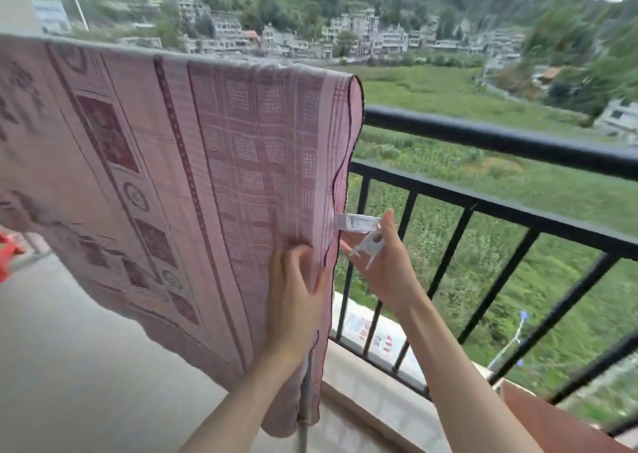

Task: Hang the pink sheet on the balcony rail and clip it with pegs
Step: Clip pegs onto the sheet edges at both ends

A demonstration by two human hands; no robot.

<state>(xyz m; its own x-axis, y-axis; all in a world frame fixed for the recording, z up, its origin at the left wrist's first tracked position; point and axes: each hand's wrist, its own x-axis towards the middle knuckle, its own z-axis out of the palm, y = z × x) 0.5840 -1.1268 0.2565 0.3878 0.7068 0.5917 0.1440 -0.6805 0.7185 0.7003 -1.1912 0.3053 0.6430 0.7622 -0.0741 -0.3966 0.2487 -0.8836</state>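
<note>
Pink woven sheet with maroon geometric borders [165,162] draped over a raised bar beside the black metal balcony rail [500,141]. Left hand [293,300] pinches the hanging edge layers together; right hand [383,262] grasps a spare white plastic peg [362,247] beneath a clipped white peg [355,224]. Keep the layers flush and taut; seat the jaws fully over the hem.

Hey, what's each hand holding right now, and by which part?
The left hand grips the pink sheet near its right hanging edge. The right hand holds a white peg by its handle end; the peg's front end meets that edge.
</note>
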